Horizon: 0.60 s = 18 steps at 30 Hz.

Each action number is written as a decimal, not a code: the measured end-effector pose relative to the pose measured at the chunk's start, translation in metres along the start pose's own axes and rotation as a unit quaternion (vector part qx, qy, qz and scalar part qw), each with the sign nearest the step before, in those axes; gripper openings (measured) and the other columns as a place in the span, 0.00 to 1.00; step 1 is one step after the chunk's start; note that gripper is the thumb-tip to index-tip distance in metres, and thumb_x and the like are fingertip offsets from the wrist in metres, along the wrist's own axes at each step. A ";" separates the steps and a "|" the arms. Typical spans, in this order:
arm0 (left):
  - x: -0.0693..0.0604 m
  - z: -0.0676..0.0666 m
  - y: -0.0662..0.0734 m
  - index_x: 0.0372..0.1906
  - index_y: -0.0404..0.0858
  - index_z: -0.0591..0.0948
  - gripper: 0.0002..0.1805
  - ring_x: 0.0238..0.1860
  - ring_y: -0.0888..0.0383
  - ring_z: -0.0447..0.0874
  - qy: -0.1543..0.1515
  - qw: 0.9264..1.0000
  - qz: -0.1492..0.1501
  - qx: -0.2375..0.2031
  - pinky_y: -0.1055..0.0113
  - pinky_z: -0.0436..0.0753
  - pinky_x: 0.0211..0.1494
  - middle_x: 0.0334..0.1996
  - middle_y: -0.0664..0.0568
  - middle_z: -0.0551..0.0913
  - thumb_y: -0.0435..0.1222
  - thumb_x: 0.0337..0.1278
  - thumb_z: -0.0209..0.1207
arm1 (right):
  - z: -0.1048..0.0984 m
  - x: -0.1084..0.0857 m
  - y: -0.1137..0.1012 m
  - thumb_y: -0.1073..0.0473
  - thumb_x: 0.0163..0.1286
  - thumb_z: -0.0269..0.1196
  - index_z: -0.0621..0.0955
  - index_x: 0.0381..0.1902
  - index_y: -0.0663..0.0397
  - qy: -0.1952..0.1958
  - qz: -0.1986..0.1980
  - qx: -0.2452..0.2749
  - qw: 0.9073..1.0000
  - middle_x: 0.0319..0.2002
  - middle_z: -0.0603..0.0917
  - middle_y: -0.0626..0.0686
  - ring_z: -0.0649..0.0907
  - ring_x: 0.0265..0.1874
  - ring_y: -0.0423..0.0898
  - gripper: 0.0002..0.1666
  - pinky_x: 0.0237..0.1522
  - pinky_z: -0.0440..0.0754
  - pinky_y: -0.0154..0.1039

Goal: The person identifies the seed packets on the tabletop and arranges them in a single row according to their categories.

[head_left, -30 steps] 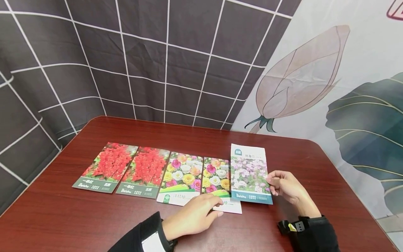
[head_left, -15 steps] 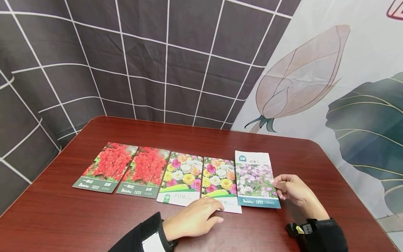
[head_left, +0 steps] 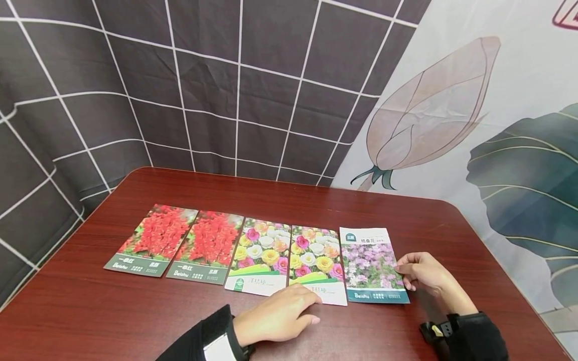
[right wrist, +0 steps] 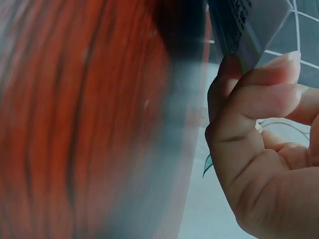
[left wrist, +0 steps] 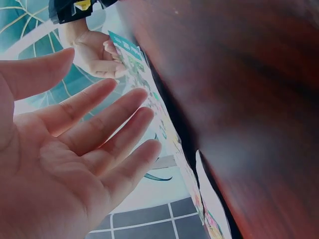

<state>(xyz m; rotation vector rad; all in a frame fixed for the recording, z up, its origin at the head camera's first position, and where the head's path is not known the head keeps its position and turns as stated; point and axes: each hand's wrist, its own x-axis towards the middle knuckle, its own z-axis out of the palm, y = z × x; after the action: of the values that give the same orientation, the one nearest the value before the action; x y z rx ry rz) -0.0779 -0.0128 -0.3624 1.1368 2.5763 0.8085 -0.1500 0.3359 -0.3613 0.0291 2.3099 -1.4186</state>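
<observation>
A seed packet with purple flowers (head_left: 370, 263) is pinched at its right edge between the thumb and fingers of my right hand (head_left: 429, 278). In the right wrist view the thumb and fingertips meet on the packet's corner (right wrist: 261, 27). Just left of it lies a seed packet with multicoloured flowers (head_left: 316, 250). Over that packet's lower left corner rests my left hand (head_left: 280, 313), its fingers fairly straight. The left wrist view shows the left palm (left wrist: 60, 169) with nothing held. A matching multicoloured packet (head_left: 264, 250) lies further left.
Two seed packets with red flowers, the left one (head_left: 158, 233) and the right one (head_left: 212, 238), continue the row to the left. All packets are on a reddish-brown table (head_left: 244, 193). Behind stands a dark gridded cloth (head_left: 266, 90) beside a pale flower-printed cloth (head_left: 420, 55).
My right hand has drawn the purple packet right and toward me, off the multicoloured packet, so it now lies beside it as the row's right end. The left hand has barely moved.
</observation>
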 end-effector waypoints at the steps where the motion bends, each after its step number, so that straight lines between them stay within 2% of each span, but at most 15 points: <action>1: 0.000 0.000 0.000 0.49 0.40 0.81 0.13 0.51 0.66 0.76 0.000 1.000 0.001 0.002 0.70 0.74 0.55 0.45 0.57 0.81 0.41 0.66 0.57 | 0.000 0.000 0.000 0.68 0.69 0.55 0.76 0.34 0.70 -0.001 0.000 -0.010 1.000 0.17 0.75 0.50 0.75 0.13 0.39 0.07 0.18 0.74 0.32; 9: 0.000 0.002 -0.002 0.48 0.40 0.81 0.12 0.51 0.65 0.76 0.002 1.000 0.010 0.015 0.70 0.74 0.55 0.44 0.57 0.82 0.41 0.66 0.57 | 0.001 -0.002 -0.001 0.68 0.68 0.56 0.77 0.33 0.70 -0.008 -0.003 -0.080 0.997 0.19 0.76 0.51 0.75 0.13 0.41 0.07 0.17 0.75 0.34; 18: 0.000 0.002 -0.001 0.49 0.40 0.81 0.12 0.51 0.65 0.75 -0.006 1.000 0.006 0.015 0.70 0.73 0.56 0.44 0.57 0.81 0.41 0.66 0.57 | 0.001 -0.004 -0.001 0.69 0.67 0.57 0.76 0.31 0.69 -0.017 -0.001 -0.094 0.995 0.18 0.76 0.50 0.75 0.12 0.40 0.06 0.16 0.74 0.33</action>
<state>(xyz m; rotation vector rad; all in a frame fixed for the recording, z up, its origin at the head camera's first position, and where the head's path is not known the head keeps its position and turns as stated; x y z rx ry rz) -0.0777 -0.0129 -0.3651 1.1639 2.5827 0.7645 -0.1466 0.3349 -0.3598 -0.0532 2.4050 -1.1870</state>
